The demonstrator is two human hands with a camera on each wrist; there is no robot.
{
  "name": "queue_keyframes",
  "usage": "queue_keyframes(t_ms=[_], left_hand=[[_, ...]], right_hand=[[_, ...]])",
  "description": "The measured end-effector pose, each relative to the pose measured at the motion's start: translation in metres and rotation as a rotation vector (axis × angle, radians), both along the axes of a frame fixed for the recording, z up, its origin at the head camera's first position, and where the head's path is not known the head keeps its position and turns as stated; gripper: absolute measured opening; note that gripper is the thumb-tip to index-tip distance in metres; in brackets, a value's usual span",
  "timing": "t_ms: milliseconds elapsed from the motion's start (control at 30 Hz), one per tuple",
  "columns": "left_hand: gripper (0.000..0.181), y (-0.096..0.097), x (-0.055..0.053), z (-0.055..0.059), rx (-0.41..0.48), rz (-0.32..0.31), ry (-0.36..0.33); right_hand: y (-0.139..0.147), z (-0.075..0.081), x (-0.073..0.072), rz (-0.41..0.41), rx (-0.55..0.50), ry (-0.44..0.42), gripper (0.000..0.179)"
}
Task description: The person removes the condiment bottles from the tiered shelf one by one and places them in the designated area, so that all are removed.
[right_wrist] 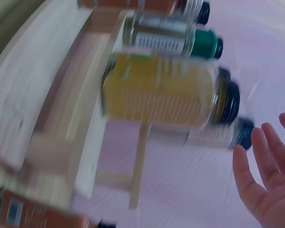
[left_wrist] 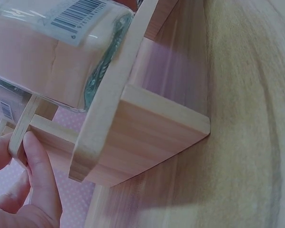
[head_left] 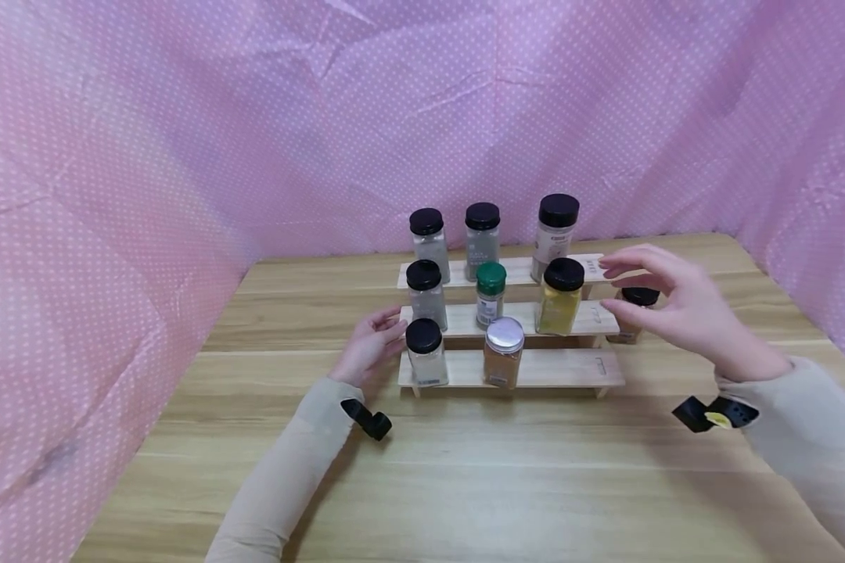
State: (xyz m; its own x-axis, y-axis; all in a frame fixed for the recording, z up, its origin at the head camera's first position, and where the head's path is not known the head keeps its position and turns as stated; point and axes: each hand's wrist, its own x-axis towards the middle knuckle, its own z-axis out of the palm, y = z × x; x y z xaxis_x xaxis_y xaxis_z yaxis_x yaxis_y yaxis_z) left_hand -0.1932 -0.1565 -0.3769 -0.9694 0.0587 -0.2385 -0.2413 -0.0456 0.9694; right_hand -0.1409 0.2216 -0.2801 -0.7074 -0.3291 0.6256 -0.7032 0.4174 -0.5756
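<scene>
A three-step wooden spice rack [head_left: 559, 369] stands on the table, with jars on each step. My left hand [head_left: 369, 346] is at its left end; in the left wrist view the thumb and a finger [left_wrist: 41, 173] pinch the end of the middle step. Off the rack's right end, my right hand [head_left: 669, 305] is raised with fingers spread and nothing between them. Partly hidden behind it, a jar of brown spice with a black lid [head_left: 639, 296] stands on the table. Nearest on the rack is the yellow spice jar [head_left: 559, 309] on the middle step.
The top step holds three black-lidded jars, the right one [head_left: 555, 238] tallest. A green-lidded jar [head_left: 490, 293] and a black-lidded jar [head_left: 426, 297] share the middle step. Below stand a silver-lidded jar [head_left: 503, 363] and a pale jar [head_left: 428, 363]. Pink dotted cloth [head_left: 366, 133] hangs behind.
</scene>
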Motion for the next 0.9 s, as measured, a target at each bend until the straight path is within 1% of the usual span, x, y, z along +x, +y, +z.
queue_keyframes(t_ms=[233, 300, 567, 800, 900], left_hand=[[0.05, 0.0, 0.001, 0.002, 0.003, 0.006, -0.003], [0.049, 0.0, 0.001, 0.002, 0.006, 0.003, -0.003], [0.05, 0.0, 0.001, 0.0, 0.032, -0.008, 0.001], [0.047, 0.002, 0.002, 0.002, 0.029, 0.011, 0.004], [0.047, 0.002, 0.002, 0.001, 0.033, 0.013, 0.001]], right_hand=[[-0.025, 0.0, 0.005, 0.122, 0.007, 0.03, 0.058], [-0.032, -0.001, 0.006, 0.134, 0.022, 0.032, 0.057], [-0.06, -0.01, 0.011, 0.091, 0.144, 0.058, 0.058], [-0.079, -0.022, 0.009, 0.063, 0.199, 0.05, 0.056], [-0.084, -0.028, 0.007, 0.063, 0.211, 0.041, 0.056]])
